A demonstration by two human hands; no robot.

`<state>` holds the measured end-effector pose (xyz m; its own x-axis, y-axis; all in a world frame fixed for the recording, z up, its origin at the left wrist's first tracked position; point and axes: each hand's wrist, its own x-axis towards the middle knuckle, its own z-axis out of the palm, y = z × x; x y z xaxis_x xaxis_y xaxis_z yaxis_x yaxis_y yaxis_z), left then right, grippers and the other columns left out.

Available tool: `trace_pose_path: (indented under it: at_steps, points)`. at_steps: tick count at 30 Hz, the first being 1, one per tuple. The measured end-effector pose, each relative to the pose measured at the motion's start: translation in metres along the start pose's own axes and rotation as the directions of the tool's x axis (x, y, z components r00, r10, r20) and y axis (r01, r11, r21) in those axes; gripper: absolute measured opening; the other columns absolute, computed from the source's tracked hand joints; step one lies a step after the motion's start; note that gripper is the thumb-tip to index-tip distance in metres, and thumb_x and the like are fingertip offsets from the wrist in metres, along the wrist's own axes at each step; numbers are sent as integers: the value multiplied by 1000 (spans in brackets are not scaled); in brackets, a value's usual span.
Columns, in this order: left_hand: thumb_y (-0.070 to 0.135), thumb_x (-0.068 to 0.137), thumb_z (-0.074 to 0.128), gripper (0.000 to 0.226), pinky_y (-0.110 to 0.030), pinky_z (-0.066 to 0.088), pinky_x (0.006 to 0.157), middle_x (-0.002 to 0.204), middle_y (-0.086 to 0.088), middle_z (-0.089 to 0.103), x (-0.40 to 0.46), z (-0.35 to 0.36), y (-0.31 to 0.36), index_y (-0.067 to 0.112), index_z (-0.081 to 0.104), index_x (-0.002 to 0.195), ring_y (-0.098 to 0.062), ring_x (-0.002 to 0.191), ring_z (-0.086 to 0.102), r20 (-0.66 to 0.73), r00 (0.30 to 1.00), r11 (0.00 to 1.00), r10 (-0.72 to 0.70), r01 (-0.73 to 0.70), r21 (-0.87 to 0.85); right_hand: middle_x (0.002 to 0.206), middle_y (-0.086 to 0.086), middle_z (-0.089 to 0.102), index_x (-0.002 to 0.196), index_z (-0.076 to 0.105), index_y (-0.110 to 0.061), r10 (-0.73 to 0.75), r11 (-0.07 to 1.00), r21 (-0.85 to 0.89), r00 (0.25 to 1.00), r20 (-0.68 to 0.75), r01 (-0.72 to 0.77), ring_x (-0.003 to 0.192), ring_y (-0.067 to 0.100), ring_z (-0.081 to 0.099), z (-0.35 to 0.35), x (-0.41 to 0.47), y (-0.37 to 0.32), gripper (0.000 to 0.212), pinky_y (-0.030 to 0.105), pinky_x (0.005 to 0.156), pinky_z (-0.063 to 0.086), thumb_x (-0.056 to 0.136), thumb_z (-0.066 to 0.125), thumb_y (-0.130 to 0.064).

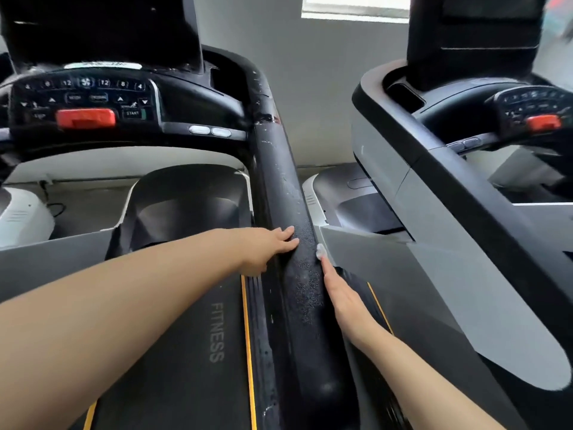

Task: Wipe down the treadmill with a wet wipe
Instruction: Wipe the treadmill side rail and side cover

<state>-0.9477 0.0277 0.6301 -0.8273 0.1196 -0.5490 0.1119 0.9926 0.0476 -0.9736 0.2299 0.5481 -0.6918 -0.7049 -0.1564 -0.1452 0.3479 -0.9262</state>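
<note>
The treadmill's black right handrail (279, 169) runs from the console (86, 100) down toward me, its worn surface speckled with white flecks. My left hand (266, 246) rests on the rail's left side, fingers straight across the top. My right hand (341, 293) lies along the rail's right side with fingers extended. A small white wet wipe (321, 251) shows at its fingertips, pressed against the rail. Most of the wipe is hidden under the fingers.
The belt deck (198, 336) marked FITNESS with a yellow stripe lies below left. A second treadmill (465, 187) stands close on the right, its grey side panel almost touching the rail. A red stop button (86, 117) sits on the console. A grey wall is behind.
</note>
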Motion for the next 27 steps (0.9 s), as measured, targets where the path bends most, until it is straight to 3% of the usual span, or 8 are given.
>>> trace_pose_path:
  at_steps: [2, 5, 8, 12, 16, 20, 24, 27]
  points:
    - [-8, 88, 40, 80, -27, 20, 112, 158, -5, -12, 3, -2, 0, 19, 0, 151, -19, 146, 8, 9, 1000, 999, 11, -12, 48, 145, -31, 13, 146, 13, -33, 39, 999, -10, 999, -12, -40, 129, -23, 12, -2, 19, -3, 45, -3, 102, 5, 103, 26, -35]
    - [22, 95, 53, 74, -34, 24, 112, 158, -10, -5, 9, -6, 6, 15, 5, 151, -26, 143, 20, -7, 1000, 990, -13, 14, 141, 139, -27, 16, 149, 17, -27, 100, 995, 1, 994, -44, -100, 129, -12, 15, -5, 47, -9, 45, 1, 100, 7, 105, 25, -26]
    - [33, 94, 55, 77, -37, 29, 110, 159, -11, -2, 12, -10, 11, 14, 7, 151, -27, 141, 24, 6, 1000, 984, -13, 11, 178, 139, -25, 24, 149, 23, -26, 128, 991, 45, 990, -53, -126, 129, -9, 21, -8, 75, -15, 45, 9, 106, 11, 104, 24, -35]
    - [29, 97, 51, 71, -37, 28, 110, 159, -10, -3, 13, -10, 11, 14, 8, 151, -25, 142, 22, -11, 1000, 985, -13, 14, 172, 148, -14, 36, 146, 35, -29, 169, 978, 134, 984, -49, -162, 136, 3, 33, -9, 95, -11, 54, 33, 117, 21, 99, 27, -55]
    - [29, 96, 51, 71, -36, 29, 110, 159, -11, -2, 15, -8, 8, 15, 9, 151, -25, 142, 23, -15, 1000, 986, -4, 6, 164, 145, -24, 37, 141, 38, -44, 130, 976, 181, 991, -33, -122, 133, -7, 32, -12, 72, -8, 48, 25, 116, 20, 96, 30, -60]
    - [25, 96, 50, 70, -36, 26, 111, 159, -11, -2, 14, -8, 3, 16, 8, 151, -25, 143, 20, -15, 999, 989, 29, -26, 144, 145, -30, 28, 144, 31, -40, 61, 987, 153, 998, -15, -58, 133, -13, 23, -16, 75, -18, 42, 17, 115, 13, 102, 28, -43]
    - [25, 97, 49, 69, -36, 26, 110, 158, -13, -2, 16, -9, 4, 15, 8, 151, -27, 142, 20, 1, 999, 987, 34, -34, 155, 140, -26, 37, 138, 40, -41, 64, 996, 61, 997, -43, -62, 132, -3, 31, -14, 124, -38, 45, 23, 113, 17, 100, 22, -54]
    - [26, 97, 49, 69, -37, 28, 110, 158, -13, -3, 16, -9, 3, 15, 8, 151, -27, 143, 20, 1, 999, 989, 34, -34, 141, 153, -16, 24, 148, 27, -34, 65, 997, -36, 997, -34, -66, 142, 6, 19, -16, 150, -43, 50, 26, 116, 10, 101, 20, -49]
